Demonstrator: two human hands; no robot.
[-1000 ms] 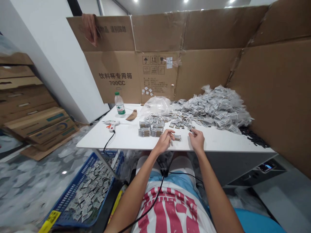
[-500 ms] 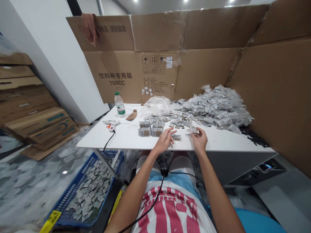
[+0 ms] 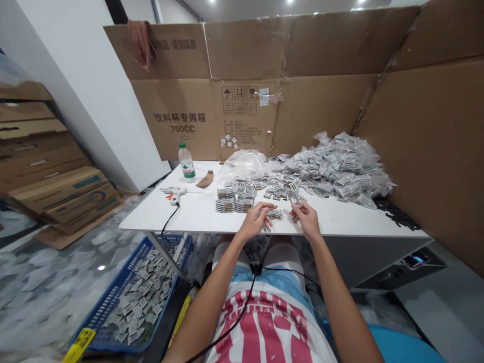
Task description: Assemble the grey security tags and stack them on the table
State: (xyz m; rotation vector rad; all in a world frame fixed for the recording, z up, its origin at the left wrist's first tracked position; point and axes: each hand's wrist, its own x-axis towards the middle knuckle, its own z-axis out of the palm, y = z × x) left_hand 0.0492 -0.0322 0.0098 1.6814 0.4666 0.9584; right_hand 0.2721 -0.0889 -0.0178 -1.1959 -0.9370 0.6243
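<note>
My right hand point(image 3: 307, 222) is closed, pinching a flat grey-and-white striped piece point(image 3: 293, 197) that tilts upward above the table. My left hand point(image 3: 258, 220) has its fingers loosely bent and apart, beside a low stack of the same pieces point(image 3: 275, 215) and partly in front of it. Whether its fingertips touch that stack I cannot tell. Left of it, taller neat stacks point(image 3: 224, 204) of these pieces stand side by side. Loose striped pieces point(image 3: 278, 189) lie scattered just beyond both hands.
A big heap of bagged pieces point(image 3: 346, 169) fills the table's back right, with black strips point(image 3: 397, 214) beside it. A glue gun point(image 3: 174, 195), bottle point(image 3: 186, 164) and plastic bag point(image 3: 244, 164) are leftward. Cardboard walls point(image 3: 321, 106) enclose the back. A blue basket point(image 3: 109, 287) holds pieces.
My right hand has moved slightly left, toward my left hand, and the striped piece in it has turned more upright. My left hand's fingers have drawn closer together near the low stack.
</note>
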